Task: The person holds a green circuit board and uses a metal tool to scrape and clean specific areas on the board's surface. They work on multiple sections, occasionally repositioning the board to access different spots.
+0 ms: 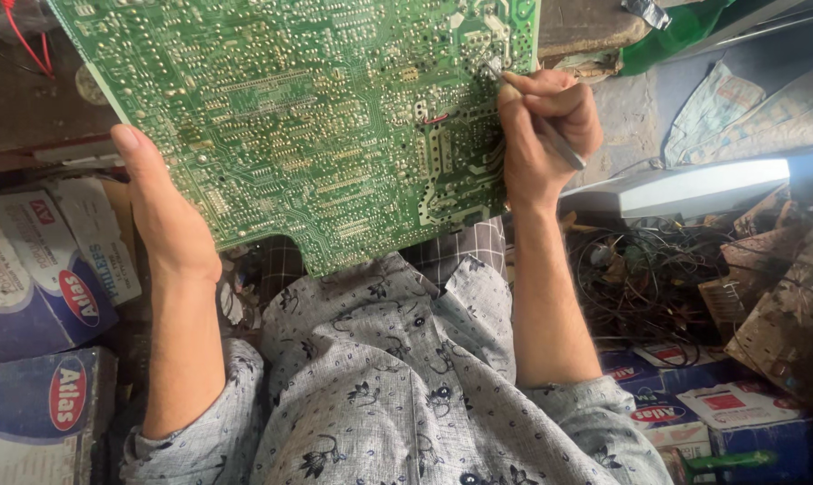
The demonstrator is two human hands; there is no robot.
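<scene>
A big green flat circuit board [316,117] with many tiny silver solder dots fills the upper middle of the frame. It is tilted and held up over the person's lap.

The left hand [159,211] is at the left side of the frame. Its grip is clamped on the left edge of the board, with the thumb lying flat along that edge.

The right hand [545,130] is at the upper right. Its grip is closed tight around a thin grey metal tool [541,121]. The tool's tip touches the board near its upper right corner.

Below the board is a grey shirt with dark flowers [397,377]. Blue and white cardboard boxes [38,287] sit at the lower left. A pile of dark tangled wires [649,278] lies at the right, below a long white flat case [694,184].
</scene>
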